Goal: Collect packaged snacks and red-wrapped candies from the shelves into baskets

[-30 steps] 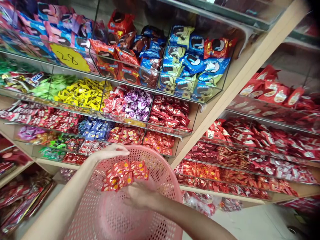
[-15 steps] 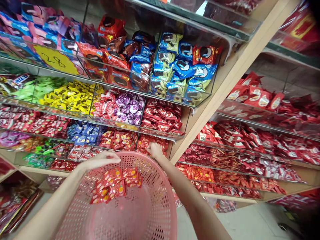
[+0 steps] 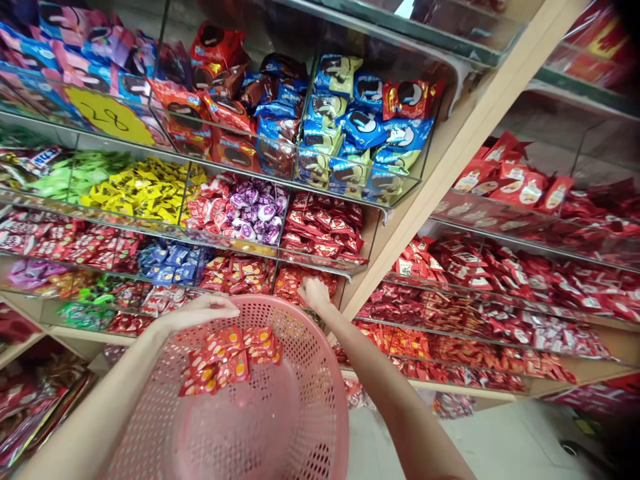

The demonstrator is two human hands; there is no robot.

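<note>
A pink perforated plastic basket (image 3: 235, 437) is tilted in front of me. My left hand (image 3: 203, 311) is closed over its far rim, the thumb hidden. In the basket lie several small red candy packets (image 3: 227, 357) with yellow and white spots, heaped toward the far side. My right hand (image 3: 315, 293) is reaching past the rim into a low shelf bin of similar red candy packets (image 3: 287, 283). Its fingers are curled down among them, and what they hold is hidden.
Clear-fronted shelf bins hold yellow-wrapped candies (image 3: 145, 190), purple-and-white candies (image 3: 257, 212) and blue snack packs (image 3: 363, 127). A yellow price tag (image 3: 110, 117) reads 28. A slanting wooden divider (image 3: 450, 167) separates more red-packet shelves on the right. Pale floor (image 3: 380, 443) shows below.
My right hand stays in the same bin, its fingers shifted slightly. The basket and my left hand sit a little higher in view; the packets inside look unchanged.
</note>
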